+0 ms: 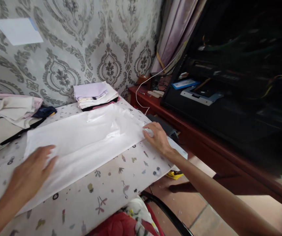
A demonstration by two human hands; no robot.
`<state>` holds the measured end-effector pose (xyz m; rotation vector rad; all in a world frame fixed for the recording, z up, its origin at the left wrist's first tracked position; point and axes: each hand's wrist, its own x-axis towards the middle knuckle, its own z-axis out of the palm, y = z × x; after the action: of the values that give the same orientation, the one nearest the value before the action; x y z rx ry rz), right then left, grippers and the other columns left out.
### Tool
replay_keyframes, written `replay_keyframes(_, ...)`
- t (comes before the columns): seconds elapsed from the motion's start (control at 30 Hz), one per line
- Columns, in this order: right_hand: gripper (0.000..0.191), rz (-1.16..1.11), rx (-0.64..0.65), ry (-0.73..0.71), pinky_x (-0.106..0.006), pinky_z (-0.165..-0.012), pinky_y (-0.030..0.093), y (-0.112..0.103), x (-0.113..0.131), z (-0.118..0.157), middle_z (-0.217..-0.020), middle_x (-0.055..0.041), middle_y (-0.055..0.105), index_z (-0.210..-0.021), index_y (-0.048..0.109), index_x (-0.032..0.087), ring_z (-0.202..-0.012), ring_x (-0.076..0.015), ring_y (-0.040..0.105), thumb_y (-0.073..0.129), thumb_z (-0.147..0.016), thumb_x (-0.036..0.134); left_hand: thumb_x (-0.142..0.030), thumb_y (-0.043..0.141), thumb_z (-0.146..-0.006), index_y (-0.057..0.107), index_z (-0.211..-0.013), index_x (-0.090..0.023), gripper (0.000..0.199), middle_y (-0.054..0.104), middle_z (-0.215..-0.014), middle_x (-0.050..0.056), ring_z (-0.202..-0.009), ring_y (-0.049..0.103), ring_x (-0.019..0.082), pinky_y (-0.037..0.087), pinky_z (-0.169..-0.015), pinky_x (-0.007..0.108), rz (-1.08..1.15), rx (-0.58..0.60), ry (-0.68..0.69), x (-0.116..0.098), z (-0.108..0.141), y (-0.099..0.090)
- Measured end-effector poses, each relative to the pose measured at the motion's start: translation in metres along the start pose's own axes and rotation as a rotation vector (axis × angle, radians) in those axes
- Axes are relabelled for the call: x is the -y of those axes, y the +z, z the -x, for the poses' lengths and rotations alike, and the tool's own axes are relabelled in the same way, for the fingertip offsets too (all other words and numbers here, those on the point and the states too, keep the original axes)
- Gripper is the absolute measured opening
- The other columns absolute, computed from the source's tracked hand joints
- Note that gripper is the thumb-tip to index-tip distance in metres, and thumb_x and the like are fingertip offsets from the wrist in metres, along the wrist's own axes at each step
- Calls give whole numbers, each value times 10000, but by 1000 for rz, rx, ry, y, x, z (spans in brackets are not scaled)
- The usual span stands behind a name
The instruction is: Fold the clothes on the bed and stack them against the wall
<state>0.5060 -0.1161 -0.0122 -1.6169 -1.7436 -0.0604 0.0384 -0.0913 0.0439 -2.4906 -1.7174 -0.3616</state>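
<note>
A white garment (81,141) lies stretched out and partly folded on the patterned cloth, with creases near its right half. My left hand (33,167), slightly blurred, hovers at or just touches its left end, the thumb and fingers apart. At the right end, my right hand (157,136) has its fingers closed on the garment's edge, where a bit of white fabric shows between thumb and fingers. Whether the garment is a shirt I cannot tell.
A folded clothes stack (94,95) stands by the wall. More clothes (10,114) are heaped at the left. To the right, a red-brown desk (192,131) bears an open black computer case (241,65). A white cable (137,95) hangs beside the printed cloth (111,193).
</note>
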Motion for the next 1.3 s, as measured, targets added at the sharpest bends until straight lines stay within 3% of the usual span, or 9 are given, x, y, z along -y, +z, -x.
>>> replay_keyframes(0.17, 154, -28, 188, -201, -404, -883, 496, 16, 23, -2, -996, -85, 634, -898, 647, 226, -965, -246, 575, 516, -954, 286, -229, 402, -959, 524, -1288, -245, 352, 591, -1298, 82, -1121, 606, 232, 533, -864, 350, 83, 138, 530, -138, -78, 26)
replay_keyframes(0.23, 107, -13, 257, -192, -394, -850, 507, 20, 23, -1, -1006, -83, 634, -918, 646, 224, -974, -251, 571, 570, -935, 298, -121, 411, -919, 506, -1328, -223, 432, 587, -1311, 111, -1166, 579, 259, 509, -912, 393, 13, 165, 600, -166, -101, 40)
replay_keyframes(0.3, 88, -11, 278, -168, -395, -846, 511, 20, 20, 0, -1017, -84, 636, -942, 645, 221, -986, -254, 569, 592, -922, 289, -83, 402, -904, 481, -1356, -217, 478, 621, -1259, 118, -1147, 593, 270, 502, -899, 406, -8, 199, 516, -172, -122, 49)
replay_keyframes(0.43, 78, -40, 286, -153, -400, -869, 507, 19, 16, 3, -1043, -90, 643, -955, 645, 216, -1006, -252, 571, 586, -915, 249, -207, 428, -936, 439, -1353, -215, 418, 689, -1075, 80, -1006, 659, 263, 503, -807, 368, 91, 219, 61, -137, -150, 55)
replay_keyframes(0.5, 85, -57, 280, -159, -402, -876, 504, 18, 17, 2, -1037, -89, 647, -947, 645, 215, -1001, -250, 573, 569, -921, 242, -260, 443, -932, 450, -1321, -211, 393, 689, -1054, 70, -975, 665, 265, 498, -797, 371, 112, 218, -52, -115, -151, 55)
replay_keyframes(0.77, 185, -22, 331, -137, -392, -899, 491, 38, 29, -54, -1054, -103, 663, -1004, 677, 202, -1032, -256, 582, 509, -926, 196, -264, 408, -921, 539, -1177, -260, 287, 661, -1143, 49, -1008, 643, 225, 508, -818, 356, 186, 115, 101, -80, -116, 58)
replay_keyframes(1.0, 226, 62, 417, -190, -407, -951, 440, 93, 53, -101, -1150, -130, 656, -1061, 679, 163, -1056, -258, 578, 499, -925, 175, -279, 389, -923, 664, -1034, -209, 305, 661, -1029, 77, -985, 627, 229, 489, -922, 370, 193, 83, 85, -15, -163, 67)
replay_keyframes(1.17, 230, 99, 425, -160, -425, -948, 422, 106, 55, -104, -1134, -124, 663, -1090, 652, 176, -1064, -269, 574, 475, -957, 238, -385, 362, -965, 599, -1321, -228, 456, 574, -1375, 112, -1263, 525, 298, 419, -1051, 475, 125, 204, 39, 17, -185, 84)
replay_keyframes(1.3, 247, 59, 360, -26, -421, -946, 438, 120, 46, -135, -1164, -147, 659, -1113, 643, 174, -1105, -287, 582, 491, -945, 274, -427, 314, -995, 470, -1461, -217, 534, 418, -1558, 134, -1420, 388, 305, 333, -1128, 517, 46, 234, -62, 28, -195, 94)
